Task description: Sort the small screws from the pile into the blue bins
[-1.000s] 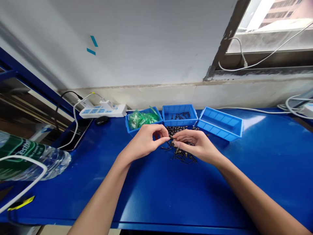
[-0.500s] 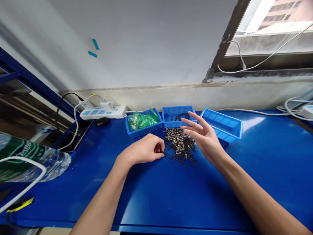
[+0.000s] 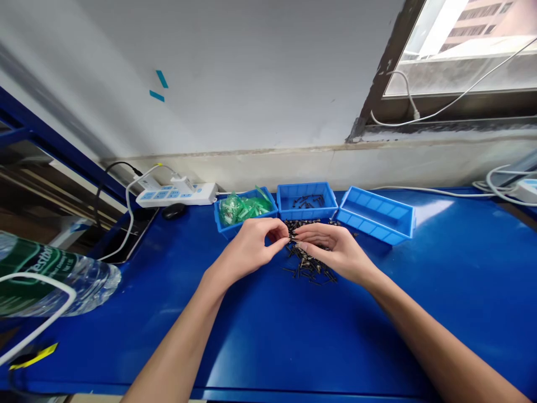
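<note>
A heap of dark and silvery screws [image 3: 312, 266] lies on the blue table, partly covered by both hands. My left hand [image 3: 262, 243] is over the heap's left side, thumb and forefinger pinched on something small that I cannot make out. Close beside it, my right hand [image 3: 331, 246] has its fingers stretched toward the left fingertips, thumb apart from the forefinger. Behind the heap, a blue bin [image 3: 307, 214] holds several dark screws. The bin to its right [image 3: 377, 225] shows no contents. Green plastic bags [image 3: 245, 208] fill the left bin [image 3: 235, 228].
A white power strip [image 3: 201, 194] and a black mouse [image 3: 174, 211] are at the back left of the table [image 3: 293, 347]. A large water bottle [image 3: 84, 282] lies at the left edge, with a white cable before it. A wall stands behind the bins.
My right hand has come down and left from above the heap's right side to the left fingertips. My left hand, still pinched, has moved slightly up and right.
</note>
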Available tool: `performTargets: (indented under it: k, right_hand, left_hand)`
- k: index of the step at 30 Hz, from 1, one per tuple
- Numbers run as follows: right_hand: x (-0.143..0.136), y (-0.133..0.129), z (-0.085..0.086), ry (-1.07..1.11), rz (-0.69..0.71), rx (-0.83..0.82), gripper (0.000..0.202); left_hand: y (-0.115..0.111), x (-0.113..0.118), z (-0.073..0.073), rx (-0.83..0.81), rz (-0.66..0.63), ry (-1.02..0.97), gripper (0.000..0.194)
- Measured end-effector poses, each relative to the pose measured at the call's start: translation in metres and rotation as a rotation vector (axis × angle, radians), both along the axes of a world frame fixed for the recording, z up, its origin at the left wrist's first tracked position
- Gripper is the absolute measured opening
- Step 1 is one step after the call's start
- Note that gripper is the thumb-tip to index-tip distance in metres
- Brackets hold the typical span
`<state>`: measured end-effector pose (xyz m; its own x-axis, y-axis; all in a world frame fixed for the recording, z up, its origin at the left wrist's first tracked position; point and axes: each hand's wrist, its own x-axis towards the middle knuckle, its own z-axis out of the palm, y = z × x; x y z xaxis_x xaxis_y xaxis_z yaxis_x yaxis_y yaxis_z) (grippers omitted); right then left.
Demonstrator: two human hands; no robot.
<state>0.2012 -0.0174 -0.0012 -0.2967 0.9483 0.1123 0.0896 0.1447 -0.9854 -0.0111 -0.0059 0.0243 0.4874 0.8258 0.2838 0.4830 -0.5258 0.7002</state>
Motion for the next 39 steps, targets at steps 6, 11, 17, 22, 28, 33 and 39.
performTargets:
  k: [6, 11, 17, 22, 28, 33, 39]
  right_hand:
    - [0.002, 0.001, 0.002, 0.073, 0.011, -0.104, 0.023]
    - [0.007, 0.007, -0.001, 0.200, -0.154, -0.057, 0.042]
    - [0.009, 0.008, -0.001, 0.201, -0.172, -0.049, 0.062]
    - [0.010, 0.007, 0.000, 0.173, -0.157, -0.041, 0.056]
    - [0.011, 0.006, -0.003, 0.219, -0.149, -0.057, 0.048]
    - [0.011, 0.005, -0.003, 0.199, -0.141, -0.052, 0.044]
    - [0.010, 0.006, -0.001, 0.167, -0.150, -0.047, 0.041]
  left_hand:
    - [-0.001, 0.005, -0.005, -0.015, -0.016, -0.028, 0.007]
    - [0.007, 0.003, -0.019, 0.050, -0.063, 0.226, 0.019]
    - [0.011, 0.003, -0.029, 0.050, -0.071, 0.332, 0.023]
    - [0.012, 0.002, -0.026, 0.079, -0.046, 0.374, 0.019]
    - [0.010, 0.002, -0.021, 0.072, -0.035, 0.374, 0.016]
    - [0.008, 0.006, -0.020, 0.065, -0.033, 0.363, 0.016]
    - [0.008, 0.001, -0.016, -0.028, -0.023, 0.312, 0.021]
